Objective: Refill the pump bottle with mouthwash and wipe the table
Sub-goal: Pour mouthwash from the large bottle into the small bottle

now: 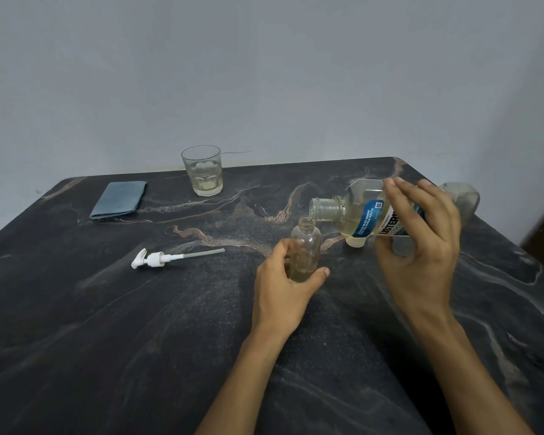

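A small clear pump bottle point(307, 246) stands upright and uncapped on the dark marble table point(139, 324); my left hand point(283, 284) grips its lower part. My right hand point(421, 243) holds a large mouthwash bottle point(365, 215), tipped on its side, its open mouth just above the small bottle's neck. Pale yellow liquid lies in the big bottle and at the bottom of the small one. The white pump head point(157, 258) with its tube lies on the table to the left.
A folded blue-grey cloth point(118, 199) lies at the far left of the table. A drinking glass point(203, 171) with a little pale liquid stands near the back edge. A grey wall runs behind the table.
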Available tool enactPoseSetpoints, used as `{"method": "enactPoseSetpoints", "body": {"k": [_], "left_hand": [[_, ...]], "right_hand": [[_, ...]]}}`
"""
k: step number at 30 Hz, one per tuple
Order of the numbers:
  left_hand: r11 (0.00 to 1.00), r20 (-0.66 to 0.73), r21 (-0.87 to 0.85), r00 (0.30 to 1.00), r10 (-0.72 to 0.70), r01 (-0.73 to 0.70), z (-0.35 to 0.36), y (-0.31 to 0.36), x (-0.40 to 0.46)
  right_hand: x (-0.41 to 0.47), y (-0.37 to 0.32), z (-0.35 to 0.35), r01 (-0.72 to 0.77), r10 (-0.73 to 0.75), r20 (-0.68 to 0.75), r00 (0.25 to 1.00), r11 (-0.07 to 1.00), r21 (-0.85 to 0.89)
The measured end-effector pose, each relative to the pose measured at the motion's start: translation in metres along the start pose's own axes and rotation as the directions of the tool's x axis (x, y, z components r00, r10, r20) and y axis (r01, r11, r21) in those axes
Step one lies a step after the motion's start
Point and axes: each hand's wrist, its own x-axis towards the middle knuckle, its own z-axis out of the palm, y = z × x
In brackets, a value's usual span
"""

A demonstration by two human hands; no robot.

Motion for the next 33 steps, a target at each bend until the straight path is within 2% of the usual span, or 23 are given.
{"method": "enactPoseSetpoints", "body": {"k": [33], "left_hand": [[1.000,0.008,0.006,1.000,0.002,-0.002,0.0003,-0.0002,-0.0002]], "right_hand": [[-0.0006,-0.0023,0.0004,0.002,-0.002,0.012,1.000,1.000,-0.010]]}}
